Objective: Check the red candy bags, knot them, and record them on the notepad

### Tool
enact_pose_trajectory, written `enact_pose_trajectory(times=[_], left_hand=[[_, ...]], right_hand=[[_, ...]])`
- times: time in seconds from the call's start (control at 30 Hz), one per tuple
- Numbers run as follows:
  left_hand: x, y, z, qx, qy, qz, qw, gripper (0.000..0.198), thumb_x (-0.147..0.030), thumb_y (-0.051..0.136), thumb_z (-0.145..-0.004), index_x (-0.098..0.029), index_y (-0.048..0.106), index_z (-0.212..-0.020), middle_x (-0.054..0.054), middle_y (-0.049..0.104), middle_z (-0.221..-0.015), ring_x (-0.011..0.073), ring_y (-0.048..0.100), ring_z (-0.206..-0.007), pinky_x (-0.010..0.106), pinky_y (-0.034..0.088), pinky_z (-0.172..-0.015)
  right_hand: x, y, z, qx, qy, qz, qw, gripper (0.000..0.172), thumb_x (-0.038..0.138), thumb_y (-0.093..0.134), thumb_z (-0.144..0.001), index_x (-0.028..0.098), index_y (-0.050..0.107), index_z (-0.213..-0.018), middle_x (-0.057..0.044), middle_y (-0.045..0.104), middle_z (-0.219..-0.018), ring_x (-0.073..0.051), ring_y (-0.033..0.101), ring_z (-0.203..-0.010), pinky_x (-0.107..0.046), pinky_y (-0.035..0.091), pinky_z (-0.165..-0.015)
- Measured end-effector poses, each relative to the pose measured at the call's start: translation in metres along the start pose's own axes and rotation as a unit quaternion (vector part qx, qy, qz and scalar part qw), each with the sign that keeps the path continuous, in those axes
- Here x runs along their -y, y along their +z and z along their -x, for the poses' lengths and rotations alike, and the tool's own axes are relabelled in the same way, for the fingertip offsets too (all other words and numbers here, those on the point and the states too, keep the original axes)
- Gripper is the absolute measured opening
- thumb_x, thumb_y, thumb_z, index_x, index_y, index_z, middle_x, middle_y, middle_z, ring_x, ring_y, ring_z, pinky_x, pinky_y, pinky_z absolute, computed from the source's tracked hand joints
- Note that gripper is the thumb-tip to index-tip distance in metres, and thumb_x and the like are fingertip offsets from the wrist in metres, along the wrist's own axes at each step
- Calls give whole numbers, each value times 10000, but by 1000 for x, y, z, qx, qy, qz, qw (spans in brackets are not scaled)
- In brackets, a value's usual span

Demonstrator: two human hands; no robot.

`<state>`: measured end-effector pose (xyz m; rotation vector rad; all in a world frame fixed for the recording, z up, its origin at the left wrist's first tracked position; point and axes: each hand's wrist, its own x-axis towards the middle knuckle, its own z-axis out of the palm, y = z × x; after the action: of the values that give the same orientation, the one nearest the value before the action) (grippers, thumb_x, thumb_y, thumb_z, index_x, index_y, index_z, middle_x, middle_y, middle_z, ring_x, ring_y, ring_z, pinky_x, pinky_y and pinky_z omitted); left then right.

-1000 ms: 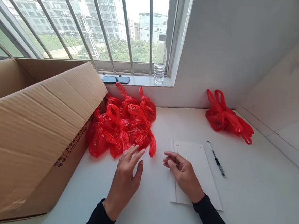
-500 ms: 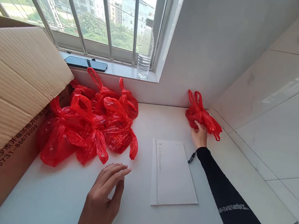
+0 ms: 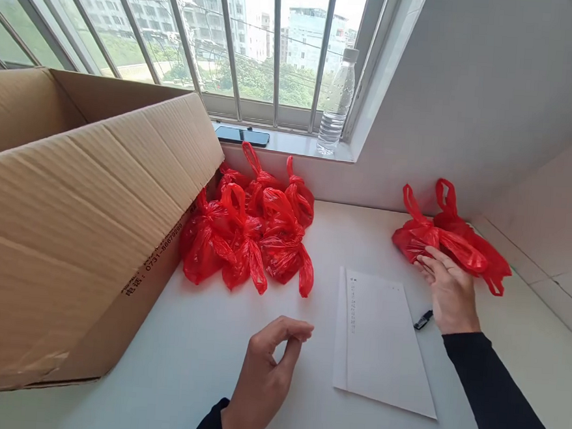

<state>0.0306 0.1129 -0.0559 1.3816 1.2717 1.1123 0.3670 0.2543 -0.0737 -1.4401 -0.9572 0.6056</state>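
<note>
Two knotted red plastic bags lie at the back right of the white table. My right hand is against their near side, palm partly up, fingers apart at the nearer bag's lower edge. Over the table's front middle hovers my left hand, thumb and fingertips brought together in a pinch, with nothing visible between them. Several more tied red bags are grouped at the back left. Between the hands and slightly right lies a white paper pad with writing, a black pen at its right edge.
A large open cardboard box stands at the left, beside the bag group. On the window sill are a phone and a clear water bottle. A wall closes off the back and right.
The view has swung left, showing more of the box. My left hand's fingers have closed to a pinch. My right hand has turned palm up, and the right-hand bags are spread wider.
</note>
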Motion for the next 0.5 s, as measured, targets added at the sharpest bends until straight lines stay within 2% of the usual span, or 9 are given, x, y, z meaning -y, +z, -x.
enact_pose_trajectory(times=[0.1, 0.2, 0.27, 0.33, 0.4, 0.43, 0.5], left_hand=[[-3, 10, -2, 62, -118, 120, 984, 304, -429, 555, -1000, -237, 673, -1204, 64, 720, -1008, 222, 697, -924, 394, 535, -911], [-2, 17, -10, 84, -207, 270, 937, 441, -500, 593, -967, -185, 621, -1273, 106, 708, -1077, 237, 699, -947, 444, 523, -977], [-2, 19, -16, 91, -243, 347, 901, 487, -555, 560, -963, -176, 603, -1266, 132, 702, -1127, 249, 706, -977, 459, 531, -975], [-2, 18, -21, 106, -249, 387, 882, 490, -593, 502, -969, -183, 623, -1208, 131, 711, -1109, 247, 714, -959, 437, 554, -930], [-5, 16, -22, 120, -245, 404, 873, 447, -578, 513, -959, -171, 674, -1048, 114, 726, -970, 232, 715, -844, 384, 577, -819], [-7, 15, -21, 125, -241, 403, 874, 410, -547, 544, -948, -163, 684, -971, 105, 722, -896, 224, 705, -779, 356, 575, -748], [-11, 14, -19, 131, -231, 393, 881, 320, -470, 625, -909, -156, 683, -897, 91, 705, -800, 207, 672, -675, 317, 546, -631]], right_hand=[[29, 9, 55, 31, 35, -125, 991, 434, 381, 737, -834, 205, 705, -1229, -91, 722, -1212, -233, 708, -1120, -437, 530, -1108], [47, 14, 129, 81, 38, -166, 982, 339, 356, 685, -896, 259, 717, -1219, -88, 641, -1387, -259, 664, -1209, -486, 512, -1129], [50, 14, 177, 134, 26, -161, 977, 363, 352, 641, -923, 300, 689, -1279, -101, 646, -1377, -291, 673, -1184, -539, 562, -1053], [48, 12, 214, 214, 30, -133, 967, 330, 369, 627, -932, 330, 706, -1250, -111, 695, -1267, -298, 717, -1041, -515, 638, -893], [46, 11, 231, 285, 20, -121, 950, 185, 371, 615, -943, 326, 775, -1027, -100, 731, -1049, -260, 723, -812, -431, 644, -688], [45, 12, 230, 294, 16, -128, 947, 187, 364, 597, -957, 312, 771, -911, -80, 716, -944, -222, 694, -704, -389, 614, -619], [46, 18, 216, 240, 19, -147, 959, 257, 347, 551, -985, 278, 708, -794, -29, 647, -828, -145, 601, -573, -322, 548, -561]])
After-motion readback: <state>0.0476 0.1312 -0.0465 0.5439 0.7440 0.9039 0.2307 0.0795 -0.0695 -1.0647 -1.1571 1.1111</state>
